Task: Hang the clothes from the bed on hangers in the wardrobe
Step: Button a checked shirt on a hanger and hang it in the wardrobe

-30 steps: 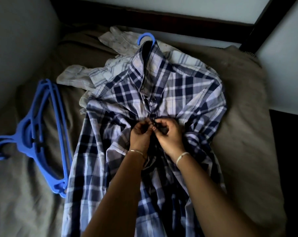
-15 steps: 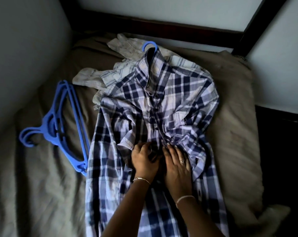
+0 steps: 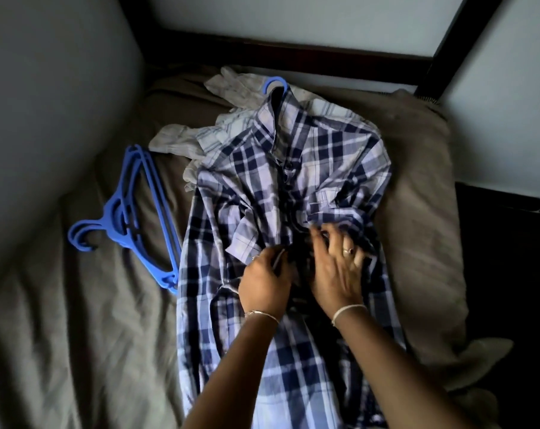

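Observation:
A blue and white plaid shirt (image 3: 324,156) lies face up on the bed (image 3: 76,335), with a blue hanger inside it; only the hook (image 3: 274,83) sticks out of the collar. My left hand (image 3: 264,283) pinches the left edge of the shirt's front opening at mid-chest. My right hand (image 3: 336,267) rests on the right edge beside it, fingers spread and blurred. Pale clothes (image 3: 231,88) lie crumpled under the shirt's collar and left shoulder.
A stack of spare blue hangers (image 3: 132,212) lies on the brown sheet left of the shirt. A pale wall runs along the bed's left side. A dark bed frame (image 3: 293,54) crosses behind, with a dark post (image 3: 457,41) at the back right.
My hands have slid down the shirt's front, from the upper buttons to mid-chest. The right hand's fingers have spread. The view has drifted back, so the bed looks farther away.

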Tool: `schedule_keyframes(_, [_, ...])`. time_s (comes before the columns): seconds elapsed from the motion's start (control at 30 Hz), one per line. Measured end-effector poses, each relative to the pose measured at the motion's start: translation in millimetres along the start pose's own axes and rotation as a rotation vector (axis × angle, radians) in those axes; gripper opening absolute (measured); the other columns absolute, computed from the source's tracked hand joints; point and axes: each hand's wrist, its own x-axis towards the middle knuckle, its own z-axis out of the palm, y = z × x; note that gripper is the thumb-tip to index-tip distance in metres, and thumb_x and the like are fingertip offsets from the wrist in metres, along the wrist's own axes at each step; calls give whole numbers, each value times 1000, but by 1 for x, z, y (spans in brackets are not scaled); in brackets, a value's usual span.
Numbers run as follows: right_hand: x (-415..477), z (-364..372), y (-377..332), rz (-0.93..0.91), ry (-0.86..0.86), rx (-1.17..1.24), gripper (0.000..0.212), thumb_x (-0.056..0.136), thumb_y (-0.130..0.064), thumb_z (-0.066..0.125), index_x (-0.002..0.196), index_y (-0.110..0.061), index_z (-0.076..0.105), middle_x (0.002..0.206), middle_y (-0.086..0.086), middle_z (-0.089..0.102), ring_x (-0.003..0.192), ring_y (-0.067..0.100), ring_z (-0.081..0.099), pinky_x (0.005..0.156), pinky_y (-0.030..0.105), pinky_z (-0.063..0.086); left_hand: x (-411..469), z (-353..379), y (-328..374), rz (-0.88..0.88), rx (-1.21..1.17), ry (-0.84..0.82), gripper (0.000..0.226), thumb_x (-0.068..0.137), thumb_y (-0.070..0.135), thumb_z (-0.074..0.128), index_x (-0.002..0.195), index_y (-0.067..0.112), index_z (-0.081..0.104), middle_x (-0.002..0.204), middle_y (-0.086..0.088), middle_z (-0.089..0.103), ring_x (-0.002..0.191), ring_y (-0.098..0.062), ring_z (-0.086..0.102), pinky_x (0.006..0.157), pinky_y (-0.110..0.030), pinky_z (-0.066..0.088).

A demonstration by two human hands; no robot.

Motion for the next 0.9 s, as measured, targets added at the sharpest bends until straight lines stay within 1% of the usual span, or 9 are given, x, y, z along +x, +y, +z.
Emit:
schedule_keyframes(0.2, [20,-5,18,235,-164,21,93,66,-22,78,147,-26,31,156,4,20,141,30,20,105,51,22,-14,12,-3,-112,38,-61,27,88,39,58,111,30,68,110,-3,64,102,-24,62,81,-32,50])
schedule_keyframes(0.27, [22,-5,24,290,-183,33,85,70,-26,76,144,-28,34,155,5,23,140,30,23,106,50,21,-9,22,-15,-176,46,-172,32,87,41,60,113,24,69,114,-7,58,107,-24,58,91,-31,47])
schedule_keyframes(0.33, [23,-6,30,314,-182,58,73,76,-24,71,142,-28,39,147,7,36,130,31,39,101,47,31,-5,30,-22,-226,-1,-231,33,86,41,63,110,21,71,109,-8,64,103,-19,61,90,-28,48])
schedule_keyframes(0.43, [21,-8,37,300,-131,102,57,79,-16,67,133,-25,52,124,11,53,100,35,60,82,40,45,4,32,-18,-505,-423,-241,23,86,22,68,104,8,73,95,-12,71,74,-9,65,73,-25,55])
schedule_keyframes(0.5, [19,-12,36,279,-76,110,48,73,-14,72,119,-22,60,110,10,59,87,35,63,73,39,46,12,28,-15,-762,-818,-263,21,84,16,69,101,5,73,96,-16,71,74,-21,66,76,-39,57])
schedule_keyframes(0.57, [16,-17,34,242,-19,116,38,68,-17,76,104,-20,64,98,9,62,79,34,64,70,38,47,20,25,-14,-874,-995,-297,17,83,19,69,95,8,72,83,-9,71,63,-21,67,65,-39,58])
schedule_keyframes(0.63, [10,-25,28,194,47,166,26,68,-19,75,92,-21,65,83,5,66,72,31,64,68,37,48,23,23,-13,-890,-1002,-300,13,83,21,68,89,10,71,71,-2,70,54,-19,66,61,-36,57])
schedule_keyframes(0.73, [-7,-37,11,146,90,222,24,64,-14,77,84,-23,68,64,2,68,57,30,63,54,32,47,21,24,-15,-844,-983,-303,33,79,24,72,108,7,70,89,-5,70,75,-24,68,74,-40,57])
schedule_keyframes(0.9, [-42,-35,-18,180,-56,216,24,74,-24,72,98,-23,73,64,5,69,53,28,65,45,29,44,10,22,-14,-788,-993,-378,30,82,16,72,108,1,69,102,-18,70,93,-31,67,93,-45,52])
